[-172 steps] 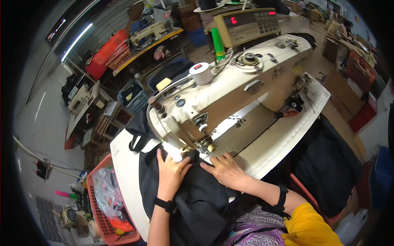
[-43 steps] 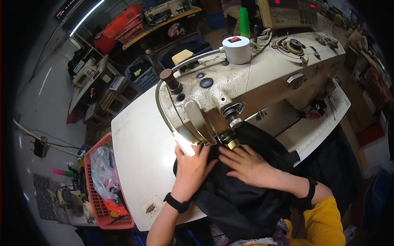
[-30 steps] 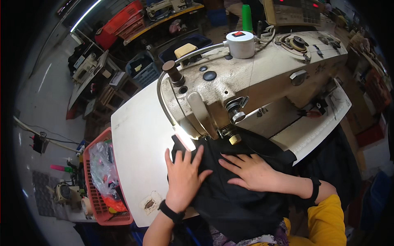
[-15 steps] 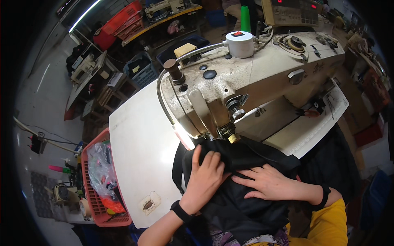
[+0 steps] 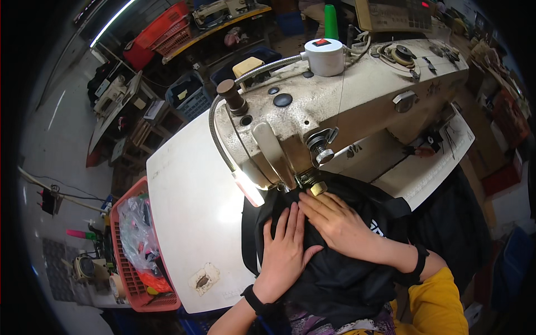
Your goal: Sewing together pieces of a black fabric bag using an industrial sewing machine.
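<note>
A small round white housing with a red rectangular label (image 5: 321, 42) on top sits on the cream sewing machine (image 5: 346, 106), and a green thread cone (image 5: 331, 21) stands behind it. On the black fabric (image 5: 335, 268) a patch of white print shows just beside the right wrist; it is too small to make out. A torn brownish patch (image 5: 202, 279) marks the near left part of the white worktop (image 5: 190, 206).

Both hands lie flat, fingers spread, pressing the black fabric against the worktop in front of the needle area. The left hand (image 5: 286, 251) rests palm down, fingers pointing toward the machine; the right hand (image 5: 335, 223) lies just beside it, its fingertips near the brass part under the machine head. Neither hand grips anything. A lit lamp (image 5: 249, 188) on a flexible neck shines beside the fabric.

A red basket (image 5: 131, 279) with plastic bags stands left of the worktop, on a grey floor; crates and benches crowd the room behind.
</note>
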{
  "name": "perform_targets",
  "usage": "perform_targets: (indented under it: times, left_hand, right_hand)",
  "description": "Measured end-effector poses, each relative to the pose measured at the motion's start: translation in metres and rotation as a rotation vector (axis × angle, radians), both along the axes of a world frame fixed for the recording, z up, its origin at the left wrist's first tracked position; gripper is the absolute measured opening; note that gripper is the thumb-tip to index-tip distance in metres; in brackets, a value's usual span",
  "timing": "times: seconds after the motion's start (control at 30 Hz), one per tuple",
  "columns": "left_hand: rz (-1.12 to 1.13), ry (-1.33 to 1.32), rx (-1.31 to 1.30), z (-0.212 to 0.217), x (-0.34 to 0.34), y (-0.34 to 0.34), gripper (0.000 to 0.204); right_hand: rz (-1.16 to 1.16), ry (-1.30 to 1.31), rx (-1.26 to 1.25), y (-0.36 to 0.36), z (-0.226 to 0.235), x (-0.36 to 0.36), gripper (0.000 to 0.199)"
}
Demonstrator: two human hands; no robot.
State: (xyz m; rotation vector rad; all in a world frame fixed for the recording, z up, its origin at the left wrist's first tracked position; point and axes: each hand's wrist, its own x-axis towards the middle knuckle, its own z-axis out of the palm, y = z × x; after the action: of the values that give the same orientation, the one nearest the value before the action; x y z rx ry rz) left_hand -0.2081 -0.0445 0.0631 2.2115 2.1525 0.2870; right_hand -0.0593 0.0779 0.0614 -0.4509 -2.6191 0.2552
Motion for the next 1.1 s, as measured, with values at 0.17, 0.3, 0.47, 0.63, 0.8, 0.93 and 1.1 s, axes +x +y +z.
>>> perform_targets:
  times: [0.17, 0.3, 0.47, 0.63, 0.8, 0.93, 1.1]
  left_hand:
    - [0.027, -0.022, -0.007, 0.009, -0.004, 0.002, 0.094]
    - [0.044, -0.063, 0.008, 0.011, -0.008, 0.006, 0.098]
    - [0.077, -0.003, 0.026, 0.009, -0.009, 0.008, 0.099]
    - [0.097, 0.02, 0.044, 0.007, -0.011, 0.011, 0.098]
    - [0.097, 0.011, 0.045, 0.009, -0.013, 0.012, 0.098]
    - [0.095, -0.003, 0.053, 0.008, -0.014, 0.015, 0.097]
    - [0.098, 0.015, 0.068, 0.003, -0.019, 0.019, 0.097]
  right_hand:
    - [-0.031, -0.132, -0.13, 0.001, -0.029, 0.006, 0.06]
    - [-0.053, -0.168, -0.143, 0.0, -0.031, 0.007, 0.062]
    - [-0.062, -0.144, -0.14, 0.002, -0.026, 0.009, 0.061]
    - [-0.094, -0.204, -0.194, 0.003, -0.021, 0.006, 0.061]
    - [-0.085, -0.097, -0.137, 0.005, -0.026, 0.006, 0.061]
    - [-0.089, -0.06, -0.117, 0.008, -0.03, 0.004, 0.06]
    - [-0.083, -0.001, -0.087, 0.015, -0.033, -0.002, 0.059]
